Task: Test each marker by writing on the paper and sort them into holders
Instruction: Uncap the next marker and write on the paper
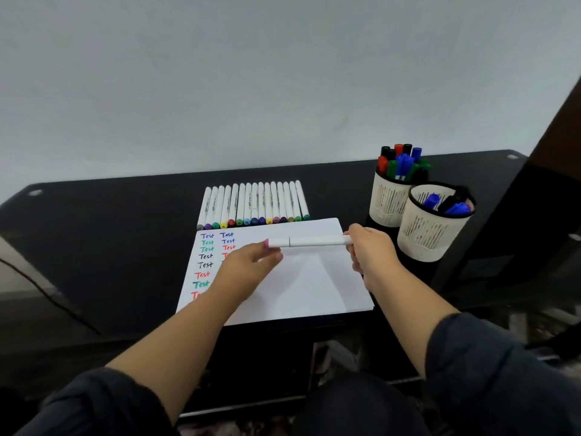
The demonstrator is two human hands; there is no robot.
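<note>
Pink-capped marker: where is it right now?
Head view, centre: the pink-capped marker is held level above the paper, between left hand and right hand.

- Setting: a desk workstation, home or office; which one cannot be told.
- Evidence: black glass-topped desk (pixel 125 234) against plain pale wall (pixel 283 73) at 12 o'clock; mesh pen holders (pixel 390 202) at 2 o'clock; writing paper (pixel 308 278) centre.

A black glossy table (pixel 125 247) is set against a plain pale wall (pixel 251 73); a dark cable (pixel 47 294) is seen at left.
</note>
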